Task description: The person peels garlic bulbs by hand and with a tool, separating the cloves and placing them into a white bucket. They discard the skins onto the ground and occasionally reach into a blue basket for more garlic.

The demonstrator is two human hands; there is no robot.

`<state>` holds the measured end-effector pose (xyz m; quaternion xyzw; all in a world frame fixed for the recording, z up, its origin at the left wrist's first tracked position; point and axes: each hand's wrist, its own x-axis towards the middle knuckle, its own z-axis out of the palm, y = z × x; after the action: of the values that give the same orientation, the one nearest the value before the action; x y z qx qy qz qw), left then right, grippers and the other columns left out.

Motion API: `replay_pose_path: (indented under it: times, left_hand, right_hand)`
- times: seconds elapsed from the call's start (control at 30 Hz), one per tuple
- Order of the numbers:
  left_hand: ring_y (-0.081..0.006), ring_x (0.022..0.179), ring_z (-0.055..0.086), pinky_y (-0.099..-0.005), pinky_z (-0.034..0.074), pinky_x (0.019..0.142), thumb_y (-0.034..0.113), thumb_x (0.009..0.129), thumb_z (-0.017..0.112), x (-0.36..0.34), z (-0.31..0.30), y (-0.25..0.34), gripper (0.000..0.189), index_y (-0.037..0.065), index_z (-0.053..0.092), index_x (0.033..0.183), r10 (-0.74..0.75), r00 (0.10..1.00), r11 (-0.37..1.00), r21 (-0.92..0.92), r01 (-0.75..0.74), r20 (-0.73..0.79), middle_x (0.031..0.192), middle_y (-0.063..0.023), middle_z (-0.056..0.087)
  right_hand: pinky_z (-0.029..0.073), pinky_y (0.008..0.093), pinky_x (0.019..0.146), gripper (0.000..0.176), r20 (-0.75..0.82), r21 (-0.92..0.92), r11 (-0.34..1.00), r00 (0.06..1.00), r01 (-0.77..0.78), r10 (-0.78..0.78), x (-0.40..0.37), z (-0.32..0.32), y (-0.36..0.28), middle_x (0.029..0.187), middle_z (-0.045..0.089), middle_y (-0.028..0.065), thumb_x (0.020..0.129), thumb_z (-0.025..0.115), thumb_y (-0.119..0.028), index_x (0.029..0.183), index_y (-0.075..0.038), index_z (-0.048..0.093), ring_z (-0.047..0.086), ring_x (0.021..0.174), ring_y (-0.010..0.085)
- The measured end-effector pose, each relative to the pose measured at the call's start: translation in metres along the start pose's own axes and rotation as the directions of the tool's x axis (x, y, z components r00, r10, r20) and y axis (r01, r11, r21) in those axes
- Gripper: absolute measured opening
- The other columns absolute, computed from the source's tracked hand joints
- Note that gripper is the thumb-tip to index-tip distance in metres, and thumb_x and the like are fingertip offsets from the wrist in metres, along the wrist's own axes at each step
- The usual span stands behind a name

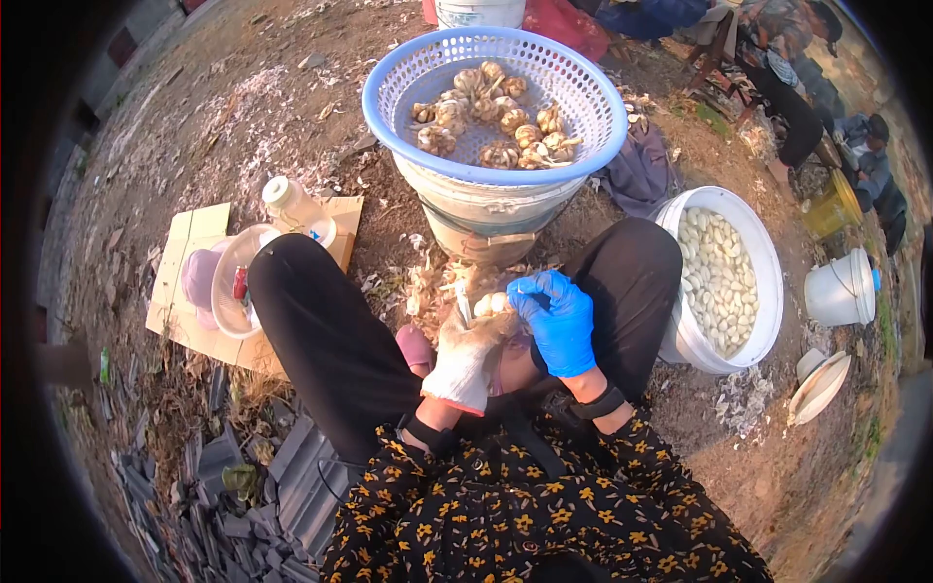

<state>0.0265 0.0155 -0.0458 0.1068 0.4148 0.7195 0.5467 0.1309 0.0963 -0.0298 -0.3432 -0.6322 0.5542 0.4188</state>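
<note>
My left hand [464, 361], in a soiled white cloth glove, is closed around a garlic bulb [492, 304] whose pale cloves show at its upper right side. A light narrow object, perhaps a blade, sticks up from this glove. My right hand [557, 321], in a blue glove, has its fingers pinched at the edge of the bulb; whatever is between the fingertips is too small to name. Beyond both hands, a blue perforated basin [594, 155] holding whole garlic bulbs [514, 120] rests on a white bucket [486, 211]. Peeled cloves [717, 282] fill a white bucket [768, 316] at the right.
Garlic skins lie on the ground between my knees. Cardboard [185, 311] at the left bears a jar [290, 200] and a plastic bowl [229, 291]. A lidded bucket [842, 290] stands at the far right. Other people sit at the upper right. Broken tiles [309, 481] lie lower left.
</note>
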Motion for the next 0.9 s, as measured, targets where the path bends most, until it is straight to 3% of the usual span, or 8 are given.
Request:
replay_pose_path:
  times: [0.1, 0.2, 0.3, 0.47, 0.57, 0.6, 0.77, 0.9]
  left_hand:
    - [-0.0047, 0.061, 0.057, -0.0148, 0.04, 0.046, 0.006, 0.085, 0.069, 0.002, -0.002, -0.006, 0.037, 0.005, 0.053, 0.119, -0.031, 0.999, 0.998, -0.065, 0.028, -0.045, 0.085, -0.0001, 0.064]
    - [-0.0157, 0.09, 0.062, -0.0276, 0.053, 0.077, -0.005, 0.085, 0.064, 0.004, -0.009, -0.005, 0.041, -0.002, 0.047, 0.122, -0.018, 1.0, 0.998, -0.062, 0.019, 0.014, 0.102, -0.0077, 0.062]
    - [-0.0092, 0.081, 0.062, -0.0213, 0.052, 0.066, -0.001, 0.078, 0.073, 0.003, 0.004, 0.005, 0.042, 0.001, 0.055, 0.116, 0.147, 0.989, 0.969, 0.202, -0.142, -0.007, 0.094, -0.0036, 0.064]
    - [-0.0122, 0.089, 0.062, -0.0261, 0.053, 0.077, -0.004, 0.075, 0.075, 0.01, -0.006, -0.012, 0.043, -0.002, 0.055, 0.114, 0.137, 0.991, 0.92, 0.372, -0.126, -0.002, 0.1, -0.0052, 0.063]
    - [-0.0129, 0.092, 0.062, -0.0263, 0.053, 0.079, -0.005, 0.074, 0.075, 0.006, 0.001, -0.008, 0.046, -0.004, 0.054, 0.115, 0.097, 0.995, 0.909, 0.41, -0.073, -0.037, 0.102, -0.006, 0.063]
    - [-0.0133, 0.093, 0.062, -0.0263, 0.052, 0.08, -0.006, 0.073, 0.075, 0.004, 0.004, -0.005, 0.047, -0.004, 0.053, 0.115, 0.074, 0.995, 0.908, 0.417, -0.042, -0.062, 0.103, -0.0065, 0.063]
    - [-0.0139, 0.097, 0.062, -0.0258, 0.051, 0.082, -0.006, 0.073, 0.076, 0.028, -0.036, -0.044, 0.054, -0.004, 0.05, 0.12, 0.276, 0.96, 0.822, 0.507, -0.26, 0.045, 0.107, -0.0085, 0.063]
    - [-0.0121, 0.095, 0.061, -0.0256, 0.051, 0.081, -0.003, 0.073, 0.077, 0.014, -0.013, -0.014, 0.055, -0.002, 0.05, 0.12, 0.243, 0.97, 0.833, 0.514, -0.205, -0.007, 0.105, -0.0072, 0.062]
  right_hand:
    - [0.053, 0.0245, 0.074, 0.012, 0.003, -0.047, 0.997, 0.999, 0.054, -0.054, -0.006, 0.004, -0.001, 0.088, 0.068, 0.0045, 0.081, 0.068, 0.006, 0.092, 0.0, 0.068, 0.063, 0.08, 0.0095]
    - [0.052, 0.0232, 0.071, 0.01, -0.017, 0.029, 0.999, 0.999, -0.031, 0.032, -0.008, 0.004, 0.003, 0.088, 0.069, 0.0041, 0.082, 0.07, 0.003, 0.091, -0.001, 0.07, 0.063, 0.078, 0.0091]
    - [0.05, 0.0216, 0.067, 0.009, -0.025, 0.138, 0.964, 0.972, -0.229, 0.235, -0.006, 0.0, 0.005, 0.088, 0.07, 0.0039, 0.083, 0.071, -0.002, 0.092, -0.001, 0.07, 0.063, 0.076, 0.0086]
    - [0.049, 0.0219, 0.064, 0.01, -0.014, 0.195, 0.896, 0.912, -0.399, 0.409, 0.001, -0.004, 0.006, 0.086, 0.069, 0.0038, 0.084, 0.071, -0.008, 0.092, -0.002, 0.07, 0.062, 0.074, 0.0096]
    - [0.046, 0.0205, 0.063, 0.009, 0.021, 0.286, 0.92, 0.962, -0.268, 0.273, 0.002, -0.003, 0.024, 0.085, 0.068, -0.0002, 0.085, 0.068, -0.006, 0.094, -0.004, 0.07, 0.06, 0.075, 0.0064]
    - [0.046, 0.0208, 0.065, 0.009, 0.025, 0.308, 0.908, 0.956, -0.285, 0.291, 0.002, -0.002, 0.027, 0.087, 0.067, -0.0002, 0.086, 0.067, -0.006, 0.095, -0.004, 0.07, 0.06, 0.076, 0.0067]
    - [0.046, 0.0206, 0.074, 0.016, -0.013, 0.363, 0.822, 0.88, -0.438, 0.475, 0.003, 0.0, 0.009, 0.094, 0.065, -0.0009, 0.09, 0.062, -0.005, 0.104, -0.004, 0.067, 0.059, 0.082, 0.0076]
    - [0.051, 0.0243, 0.08, 0.025, 0.086, 0.262, 0.914, 0.95, -0.311, 0.299, 0.001, -0.005, 0.026, 0.102, 0.065, 0.005, 0.088, 0.062, 0.001, 0.112, -0.001, 0.061, 0.061, 0.089, 0.0103]
